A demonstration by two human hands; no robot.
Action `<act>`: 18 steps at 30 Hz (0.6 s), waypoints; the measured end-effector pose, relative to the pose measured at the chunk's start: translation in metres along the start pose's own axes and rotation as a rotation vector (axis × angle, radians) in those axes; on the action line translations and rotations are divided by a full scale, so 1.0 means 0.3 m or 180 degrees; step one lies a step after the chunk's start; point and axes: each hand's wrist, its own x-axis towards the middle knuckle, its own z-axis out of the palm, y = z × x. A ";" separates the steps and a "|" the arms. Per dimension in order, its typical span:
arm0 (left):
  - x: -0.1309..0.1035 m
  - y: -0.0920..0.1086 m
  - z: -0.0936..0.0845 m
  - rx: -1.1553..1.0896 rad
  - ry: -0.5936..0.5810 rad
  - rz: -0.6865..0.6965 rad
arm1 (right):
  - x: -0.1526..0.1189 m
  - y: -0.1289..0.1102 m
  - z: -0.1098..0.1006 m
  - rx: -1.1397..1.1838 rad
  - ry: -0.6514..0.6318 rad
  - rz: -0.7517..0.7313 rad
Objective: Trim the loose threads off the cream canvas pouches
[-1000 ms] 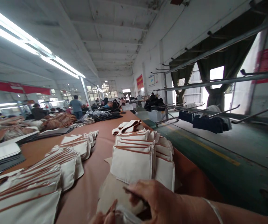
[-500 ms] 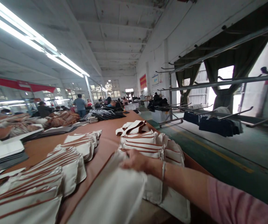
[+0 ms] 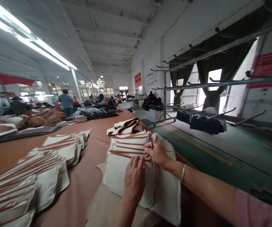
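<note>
A stack of cream fabric pieces with brown edging (image 3: 119, 179) lies on the brown-covered table. My left hand (image 3: 134, 176) rests palm down on the stack's near part, fingers stretched out at a brown edge. Just beyond it, to the right, my right hand (image 3: 158, 154) is closed on a small dark tool (image 3: 151, 140), whose tip points up; its exact kind is hard to make out. A folded cream and brown bundle (image 3: 124, 126) sits at the far end of the stack.
More cream pieces (image 3: 48, 179) fan out in rows on the left of the brown table (image 3: 86, 189). Dark and grey cloth piles (image 3: 95, 113) lie farther back. A metal rack (image 3: 209, 84) stands on the right. A person in a blue shirt (image 3: 66, 102) stands in the background.
My left hand has come into view on the stack. My right hand has moved off the large blurred cream piece, and the tool now shows in it. The view has turned slightly right.
</note>
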 end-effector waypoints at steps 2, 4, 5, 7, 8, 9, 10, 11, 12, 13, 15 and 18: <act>0.087 0.001 0.019 0.0102 -0.0072 0.0158 | -0.006 0.018 -0.020 -0.0084 -0.0085 -0.0146; 0.130 0.004 0.020 0.0223 -0.0127 0.0290 | 0.015 0.031 -0.040 -0.0194 -0.0223 -0.0235; 0.136 0.005 0.019 0.0277 -0.0147 0.0351 | 0.031 0.040 -0.048 -0.0259 -0.0341 -0.0254; 0.127 0.003 0.017 0.0349 -0.0184 0.0464 | 0.064 0.062 -0.056 -0.0423 -0.0637 -0.0248; 0.116 0.000 0.018 0.0373 -0.0211 0.0497 | 0.078 0.075 -0.056 -0.0524 -0.0777 -0.0227; 0.105 -0.003 0.019 0.0397 -0.0245 0.0501 | 0.091 0.089 -0.054 -0.0634 -0.0890 -0.0202; 0.095 -0.006 0.020 0.0421 -0.0283 0.0483 | 0.101 0.101 -0.051 -0.0753 -0.0970 -0.0179; 0.086 -0.007 0.021 0.0439 -0.0324 0.0458 | 0.108 0.111 -0.047 -0.0880 -0.1016 -0.0164; 0.079 -0.007 0.019 0.0440 -0.0367 0.0449 | 0.113 0.118 -0.043 -0.1017 -0.1043 -0.0167; 0.073 -0.005 0.016 0.0419 -0.0418 0.0467 | 0.115 0.122 -0.040 -0.1168 -0.1057 -0.0196; 0.061 0.002 0.001 0.0326 -0.0519 0.0538 | 0.110 0.120 -0.034 -0.1499 -0.1045 -0.0319; 0.027 0.008 -0.045 0.0205 -0.0617 0.0459 | 0.087 0.106 -0.025 -0.1971 -0.0969 -0.0494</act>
